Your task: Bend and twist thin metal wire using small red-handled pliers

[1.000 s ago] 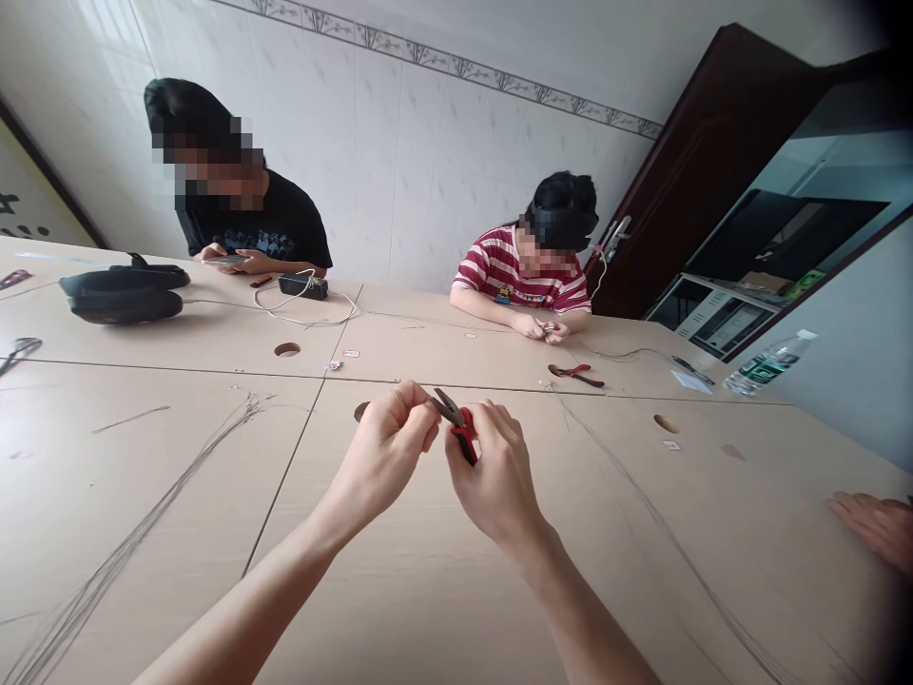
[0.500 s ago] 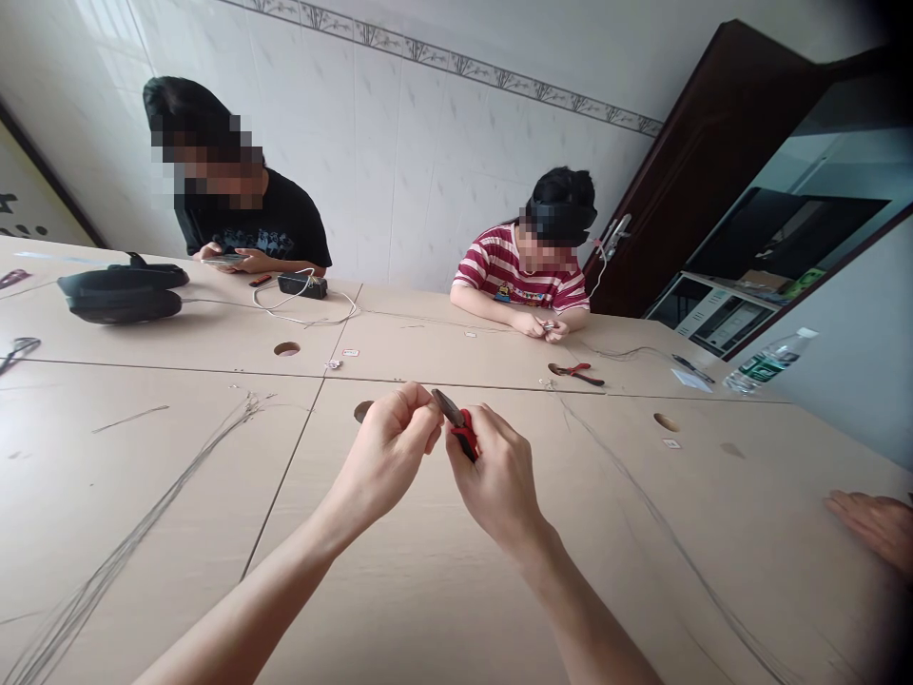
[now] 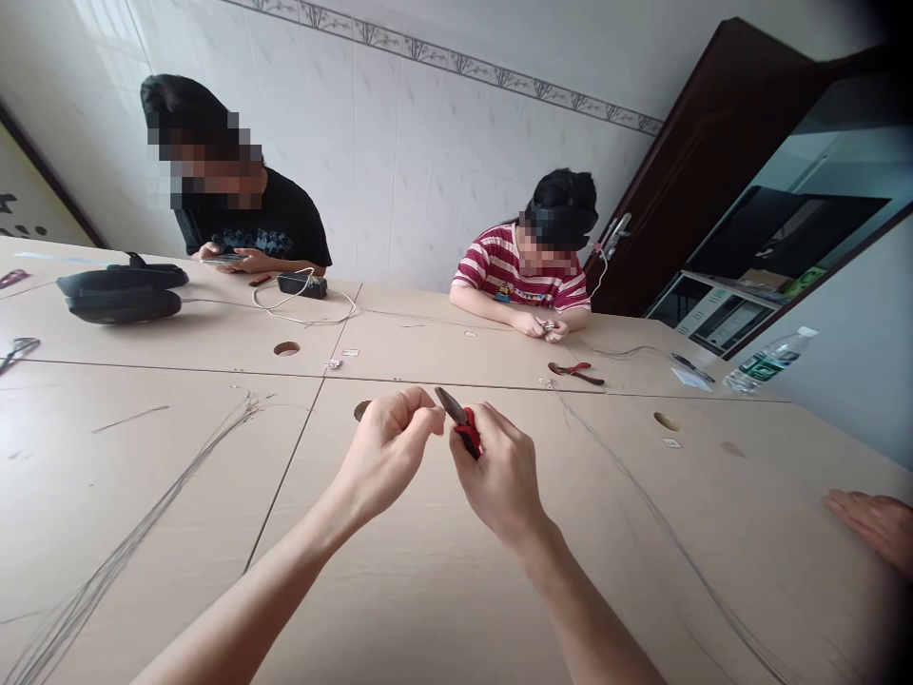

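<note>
My right hand [image 3: 499, 461] is wrapped round the red and black handles of a pair of pliers [image 3: 467, 433]. The dark jaws point up and left, close to the fingertips of my left hand [image 3: 398, 442]. That hand is closed, thumb pressed against the curled fingers; whatever it pinches is too small or hidden to make out. A bundle of thin grey wires [image 3: 171, 490] lies on the table to the left of my arms. Another wire bundle [image 3: 652, 509] runs along the table to the right.
Across the table [image 3: 420, 580] sit a person in black [image 3: 285, 214] and one in stripes [image 3: 485, 262]. More pliers [image 3: 581, 373], a water bottle [image 3: 774, 362], a black padded case [image 3: 121, 293] and a black box [image 3: 303, 284] lie around. Another person's hand [image 3: 874, 523] rests at right.
My right hand and the pliers have shifted slightly right and down, widening the gap to my left hand. My left fingers have shifted a little.
</note>
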`<state>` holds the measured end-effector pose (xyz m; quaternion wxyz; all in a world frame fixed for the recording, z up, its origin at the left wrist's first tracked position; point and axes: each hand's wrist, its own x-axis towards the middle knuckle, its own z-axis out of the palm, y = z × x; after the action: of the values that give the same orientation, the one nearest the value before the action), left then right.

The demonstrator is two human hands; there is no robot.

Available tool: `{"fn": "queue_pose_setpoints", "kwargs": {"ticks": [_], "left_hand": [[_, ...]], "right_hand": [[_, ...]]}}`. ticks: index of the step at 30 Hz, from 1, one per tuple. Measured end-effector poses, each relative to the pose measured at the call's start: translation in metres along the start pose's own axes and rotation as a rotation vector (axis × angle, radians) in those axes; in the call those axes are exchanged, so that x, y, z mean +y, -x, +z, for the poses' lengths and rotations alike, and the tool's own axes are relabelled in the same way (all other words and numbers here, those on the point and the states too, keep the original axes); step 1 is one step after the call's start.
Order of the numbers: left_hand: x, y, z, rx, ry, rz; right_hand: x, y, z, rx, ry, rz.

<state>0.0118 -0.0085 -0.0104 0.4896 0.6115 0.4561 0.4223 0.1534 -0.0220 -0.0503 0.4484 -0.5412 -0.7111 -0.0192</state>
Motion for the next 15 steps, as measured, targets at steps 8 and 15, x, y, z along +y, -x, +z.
{"fn": "queue_pose_setpoints", "kwargs": {"ticks": [8,15], "left_hand": [[-0.009,-0.001,0.009,-0.005,0.019,0.118],[-0.016,-0.002,0.007,-0.018,0.028,0.213]], "right_hand": [[-0.004,0.000,-0.003,0.011,-0.037,-0.025],[-0.004,0.000,-0.002,-0.018,-0.050,-0.023]]}}
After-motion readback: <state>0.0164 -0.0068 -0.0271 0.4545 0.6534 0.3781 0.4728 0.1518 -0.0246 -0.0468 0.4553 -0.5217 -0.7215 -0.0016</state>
